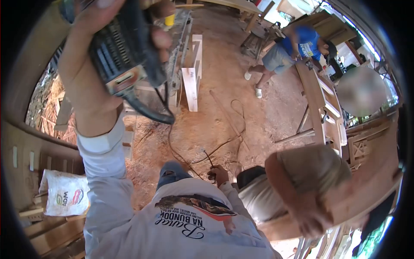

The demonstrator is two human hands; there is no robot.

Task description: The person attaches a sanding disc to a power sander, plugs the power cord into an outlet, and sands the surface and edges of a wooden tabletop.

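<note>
Power tool [123, 47], dark-bodied with a ribbed housing, held up off the ground inside the left grip [79, 64], which is closed around it: the palm lies along the tool's left side and the fingertips wrap over its right side. The tool sits between palm and fingers, its rear end pointing down toward the wrist and the white sleeve [103, 151]. A black cord [148, 113] leaves the tool's rear end, curves right and drops to the sawdust floor [215, 86], where it lies in loose loops. The right grip [217, 175], low in front of the torso and well apart from the tool, is closed on a thin stretch of this cord. A white sack [64, 196] lies near the floor's left edge, and a pale wooden frame [192, 77] stands on the floor beyond the tool. A second person's arm [297, 185] reaches in at right; a third person in a blue shirt [304, 43] stands by an unfinished wooden furniture piece [321, 99].
</note>
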